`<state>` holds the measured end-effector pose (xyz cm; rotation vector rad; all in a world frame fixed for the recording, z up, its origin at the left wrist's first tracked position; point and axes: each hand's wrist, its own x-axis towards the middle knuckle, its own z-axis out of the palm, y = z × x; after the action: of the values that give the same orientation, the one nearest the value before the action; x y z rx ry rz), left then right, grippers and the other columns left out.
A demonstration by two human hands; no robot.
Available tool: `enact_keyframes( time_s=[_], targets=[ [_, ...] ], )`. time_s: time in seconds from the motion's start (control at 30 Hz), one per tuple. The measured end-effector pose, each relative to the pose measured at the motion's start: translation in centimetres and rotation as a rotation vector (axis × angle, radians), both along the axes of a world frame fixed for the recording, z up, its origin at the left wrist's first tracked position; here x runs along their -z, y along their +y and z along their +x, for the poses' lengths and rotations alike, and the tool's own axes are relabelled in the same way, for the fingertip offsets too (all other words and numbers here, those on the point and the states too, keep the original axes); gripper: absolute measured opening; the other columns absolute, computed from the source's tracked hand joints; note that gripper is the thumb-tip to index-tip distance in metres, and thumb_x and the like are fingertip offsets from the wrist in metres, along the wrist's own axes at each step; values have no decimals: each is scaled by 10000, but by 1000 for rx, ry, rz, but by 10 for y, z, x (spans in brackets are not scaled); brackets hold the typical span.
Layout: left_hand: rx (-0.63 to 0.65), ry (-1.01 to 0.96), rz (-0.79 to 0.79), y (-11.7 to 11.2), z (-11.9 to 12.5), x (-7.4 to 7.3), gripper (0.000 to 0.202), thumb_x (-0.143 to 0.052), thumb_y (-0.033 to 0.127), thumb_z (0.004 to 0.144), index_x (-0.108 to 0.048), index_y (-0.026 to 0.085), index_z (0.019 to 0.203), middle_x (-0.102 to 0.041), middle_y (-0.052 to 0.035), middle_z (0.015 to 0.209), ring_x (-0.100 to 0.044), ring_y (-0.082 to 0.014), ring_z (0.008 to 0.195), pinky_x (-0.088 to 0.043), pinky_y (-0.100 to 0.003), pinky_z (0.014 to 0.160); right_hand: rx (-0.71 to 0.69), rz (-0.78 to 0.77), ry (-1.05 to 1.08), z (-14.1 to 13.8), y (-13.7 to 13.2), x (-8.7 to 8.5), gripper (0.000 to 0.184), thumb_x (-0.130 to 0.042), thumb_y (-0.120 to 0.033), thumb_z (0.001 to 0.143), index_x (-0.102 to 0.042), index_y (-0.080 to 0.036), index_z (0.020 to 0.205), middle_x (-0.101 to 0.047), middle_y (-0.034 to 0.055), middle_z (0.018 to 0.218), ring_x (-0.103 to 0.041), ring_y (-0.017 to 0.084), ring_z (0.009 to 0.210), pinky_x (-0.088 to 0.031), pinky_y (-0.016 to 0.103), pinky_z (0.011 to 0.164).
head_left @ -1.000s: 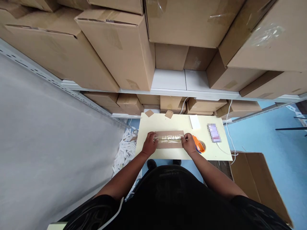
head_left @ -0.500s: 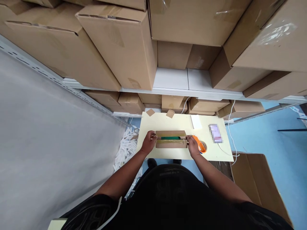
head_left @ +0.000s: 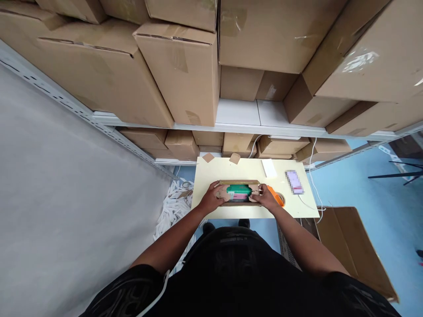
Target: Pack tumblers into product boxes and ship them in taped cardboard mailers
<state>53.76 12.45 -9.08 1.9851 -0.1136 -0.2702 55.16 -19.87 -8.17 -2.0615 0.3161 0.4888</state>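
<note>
A small cardboard box [head_left: 239, 204] lies on the cream table before me, its top opened wide. Inside it are a green packet [head_left: 238, 189] and a pink one [head_left: 239, 197], partly covered by the short end flaps. My left hand [head_left: 212, 199] grips the left end, fingers over that flap. At the opposite end, my right hand [head_left: 265, 197] holds the box with its thumb on the right flap. An orange tape dispenser [head_left: 276, 196] with a tape roll sits just right of my right hand.
On the cream table [head_left: 208, 176] are a blurred phone [head_left: 294, 182] with a cable, a white card [head_left: 269, 168] and cardboard scraps [head_left: 235, 158]. Shelves of cartons [head_left: 185, 79] rise behind it. White strips [head_left: 168, 204] litter the floor at left; a big open carton [head_left: 353, 246] stands at right.
The box's long top flaps have parted from a narrow slit to a wide opening, showing the green and pink packets. Both hands have shifted inward onto the end flaps.
</note>
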Motion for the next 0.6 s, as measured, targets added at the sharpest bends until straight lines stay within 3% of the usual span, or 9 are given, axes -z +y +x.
enact_keyframes(
  time_s=[0.13, 0.23, 0.33, 0.47, 0.6],
  targets=[
    [128, -3, 198, 0, 4, -12, 1032, -819, 230, 632, -382, 221, 1567, -272, -137, 1619, -382, -355, 1467, -417, -445, 1180, -139, -232, 18, -1, 15, -15, 581, -831, -502, 680, -476, -260, 1070, -696, 45, 971, -690, 248, 899, -507, 316, 758],
    [136, 44, 313, -9, 9, -24, 1173, -839, 341, 645, -219, 257, 1638, -302, -142, 1595, -472, -358, 1399, -441, -449, 1148, -211, -404, 63, 2, 29, -26, 623, -801, -575, 705, -470, -235, 1109, -702, 117, 1033, -697, 309, 961, -508, 365, 788],
    [61, 94, 449, -27, 12, -31, 1240, -859, 494, 620, -186, 292, 1642, -316, -146, 1593, -507, -390, 1355, -479, -467, 1083, -226, -532, 115, 8, 40, -33, 682, -769, -622, 720, -471, -207, 1171, -691, 181, 1128, -688, 348, 1041, -507, 396, 827],
    [-111, 63, 461, -49, 11, -30, 1041, -783, 408, 701, -296, 249, 1607, -336, -159, 1615, -451, -384, 1414, -419, -471, 1135, -228, -478, 103, 15, 30, -31, 604, -682, -591, 794, -506, -191, 1211, -709, 174, 1107, -685, 353, 1046, -508, 413, 844],
    [-323, -22, 157, -51, 1, -24, 663, -626, 353, 840, -501, 233, 1480, -538, -106, 1511, -465, -288, 1427, -345, -432, 1197, -168, -151, 13, 19, -6, -14, 374, -490, -514, 906, -618, -221, 1100, -734, 120, 957, -687, 334, 974, -510, 425, 835]
  ],
)
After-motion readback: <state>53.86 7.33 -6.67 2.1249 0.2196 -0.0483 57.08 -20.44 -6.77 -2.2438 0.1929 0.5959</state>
